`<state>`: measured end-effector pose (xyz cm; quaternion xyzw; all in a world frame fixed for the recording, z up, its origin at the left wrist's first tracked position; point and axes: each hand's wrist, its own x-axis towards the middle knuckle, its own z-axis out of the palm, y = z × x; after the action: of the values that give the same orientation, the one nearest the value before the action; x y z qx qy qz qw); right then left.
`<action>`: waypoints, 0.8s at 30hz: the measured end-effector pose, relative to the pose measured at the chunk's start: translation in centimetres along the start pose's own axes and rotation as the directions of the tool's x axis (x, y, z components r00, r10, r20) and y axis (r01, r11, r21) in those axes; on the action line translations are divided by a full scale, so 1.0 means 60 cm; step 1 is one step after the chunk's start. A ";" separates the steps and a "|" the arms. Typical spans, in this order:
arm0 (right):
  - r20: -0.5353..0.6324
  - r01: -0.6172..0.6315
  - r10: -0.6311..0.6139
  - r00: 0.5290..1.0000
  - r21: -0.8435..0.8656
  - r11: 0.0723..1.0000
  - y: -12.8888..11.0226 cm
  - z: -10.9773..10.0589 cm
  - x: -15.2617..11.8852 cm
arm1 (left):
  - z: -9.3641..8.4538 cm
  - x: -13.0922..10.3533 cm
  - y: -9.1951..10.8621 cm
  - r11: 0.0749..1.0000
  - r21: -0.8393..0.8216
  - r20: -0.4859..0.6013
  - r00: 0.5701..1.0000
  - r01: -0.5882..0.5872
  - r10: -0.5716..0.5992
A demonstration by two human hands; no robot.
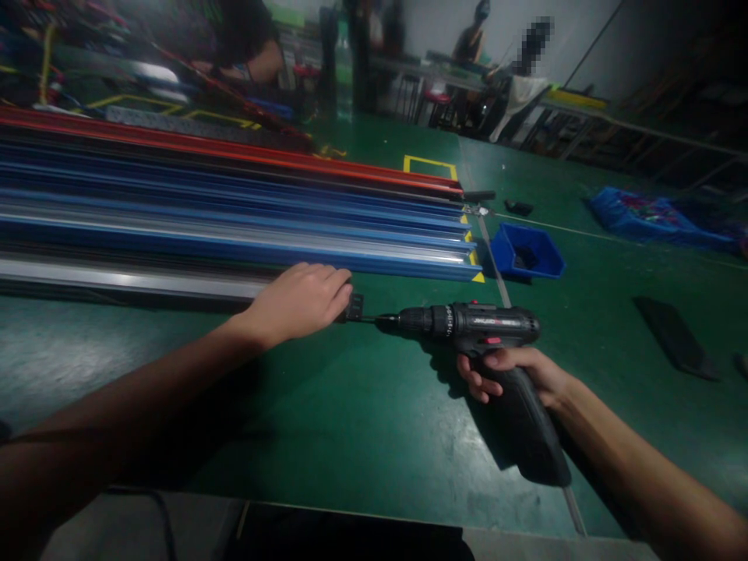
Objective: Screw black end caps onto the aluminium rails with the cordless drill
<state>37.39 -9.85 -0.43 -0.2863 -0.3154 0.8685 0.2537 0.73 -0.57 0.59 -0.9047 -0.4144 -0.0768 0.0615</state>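
- Left hand [307,300] closes over the silver rail [175,281]'s end.
- Right hand [517,369] wraps the drill [496,323], its base near the bench [351,436]'s front edge.
- Bit meets the black end piece [355,305]; fastening unclear.

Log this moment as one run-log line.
left hand: holding end of silver rail | right hand: gripping cordless drill, bit pointing at black end piece | blue bin: beyond drill

Rails [245,222] on the table [327,436], bin [529,253] right of them, drill [496,323] (bit leftward) before the bin
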 end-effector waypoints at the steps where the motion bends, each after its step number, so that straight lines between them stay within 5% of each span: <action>1: -0.006 -0.002 0.002 1.000 -0.005 1.000 0.000 0.001 0.000 | 0.000 0.000 0.000 1.000 -0.007 -0.002 1.000 0.001 -0.001; 24: 0.012 0.036 -0.036 0.999 -0.029 0.999 -0.004 0.005 0.003 | -0.002 0.000 0.001 1.000 -0.001 0.006 1.000 0.006 -0.006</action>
<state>37.14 -9.69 -0.17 -0.2791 -0.3346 0.8607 0.2633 0.74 -0.64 0.70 -0.9037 -0.4174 -0.0747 0.0597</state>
